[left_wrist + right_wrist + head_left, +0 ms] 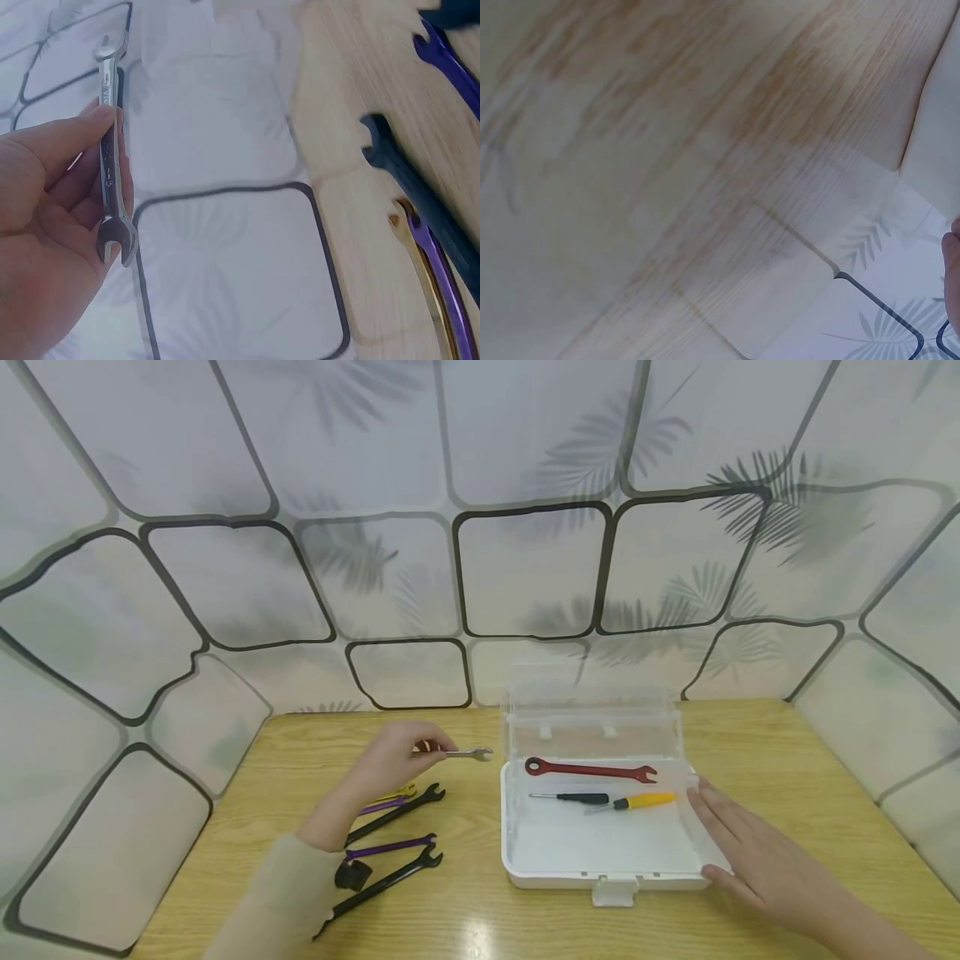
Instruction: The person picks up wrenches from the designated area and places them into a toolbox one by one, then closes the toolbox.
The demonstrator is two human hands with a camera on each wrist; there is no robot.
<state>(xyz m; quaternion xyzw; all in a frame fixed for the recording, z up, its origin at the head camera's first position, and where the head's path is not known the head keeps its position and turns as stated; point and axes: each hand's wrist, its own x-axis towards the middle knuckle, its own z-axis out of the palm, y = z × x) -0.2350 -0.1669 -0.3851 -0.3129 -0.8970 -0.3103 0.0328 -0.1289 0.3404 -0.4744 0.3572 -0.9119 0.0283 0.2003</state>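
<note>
My left hand (390, 762) pinches a small silver open-ended wrench (111, 165) between thumb and fingers, raised over the table to the left of a white toolbox (551, 882). The toolbox's clear lid (592, 735) stands open at the back. Inside the box lie a red ratchet wrench (592, 770), a black-handled screwdriver (585, 798) and a yellow-handled screwdriver (651, 799). My right hand (761, 864) rests against the box's right side, its fingers extended along the wall. Only a sliver of that hand shows at the right edge of the right wrist view.
Left of the box lie a black wrench (397, 814), a purple wrench (393, 846), another black wrench (390, 882) and a small black object (352, 875). A gold wrench (424, 277) and a second purple wrench (442, 281) lie side by side. A patterned wall covering (532, 577) borders the wooden table.
</note>
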